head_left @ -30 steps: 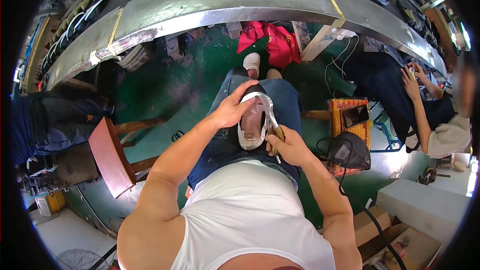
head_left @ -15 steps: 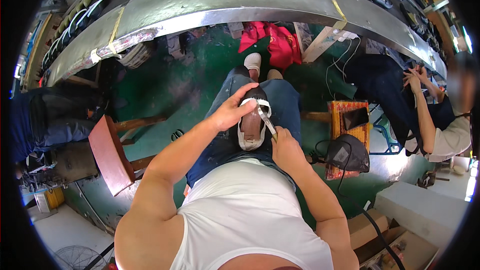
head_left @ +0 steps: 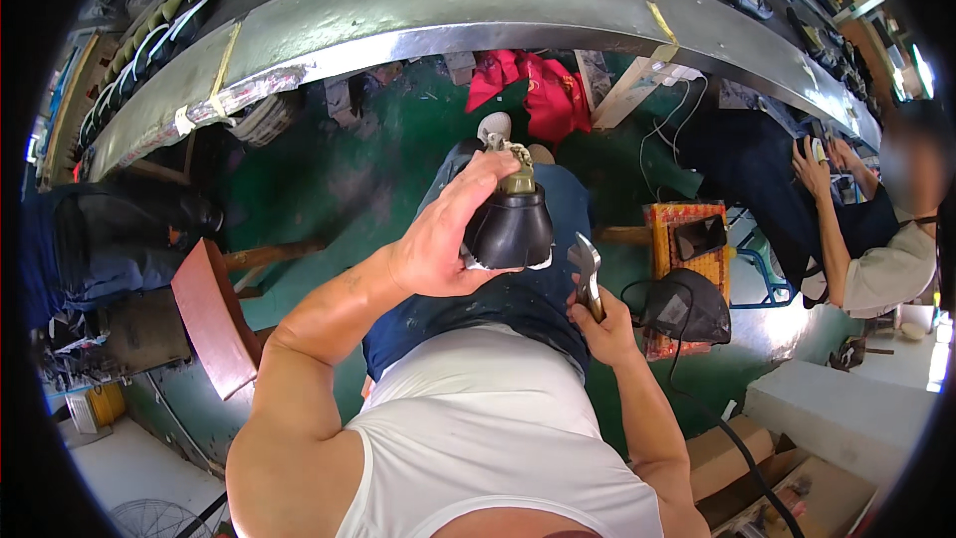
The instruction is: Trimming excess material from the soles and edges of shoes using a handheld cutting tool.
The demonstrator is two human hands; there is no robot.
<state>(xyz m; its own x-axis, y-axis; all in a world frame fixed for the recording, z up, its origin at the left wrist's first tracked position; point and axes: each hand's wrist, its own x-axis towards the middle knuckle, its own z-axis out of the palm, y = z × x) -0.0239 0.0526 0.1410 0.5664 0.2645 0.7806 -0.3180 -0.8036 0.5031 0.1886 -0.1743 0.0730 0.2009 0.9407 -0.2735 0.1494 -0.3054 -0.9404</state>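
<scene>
My left hand (head_left: pixel 438 254) grips a black shoe (head_left: pixel 510 231) raised above my lap, its rounded black end facing me. White lining edge shows along its underside, beside my palm. An olive shoe last (head_left: pixel 519 179) rises out of the shoe's opening, with my fingertips at its top. To the right of the shoe, apart from it, my right hand (head_left: pixel 604 329) is wrapped round lasting pliers (head_left: pixel 590 269), whose metal head points up and away from me. Beneath both hands are my thighs in blue trousers (head_left: pixel 560 209).
Ahead runs a metal-edged bench (head_left: pixel 418 10) with several shoes on it. Red cloth (head_left: pixel 553 95) lies on the floor underneath. A brown stool (head_left: pixel 214 319) stands left; a woven-covered seat (head_left: pixel 687 249) with a phone and black bag is right. A co-worker (head_left: pixel 856 229) sits further right.
The shoe, earlier sole up on my lap, has been raised and turned over, so the last now shows on top. The pliers have come off its edge and moved right.
</scene>
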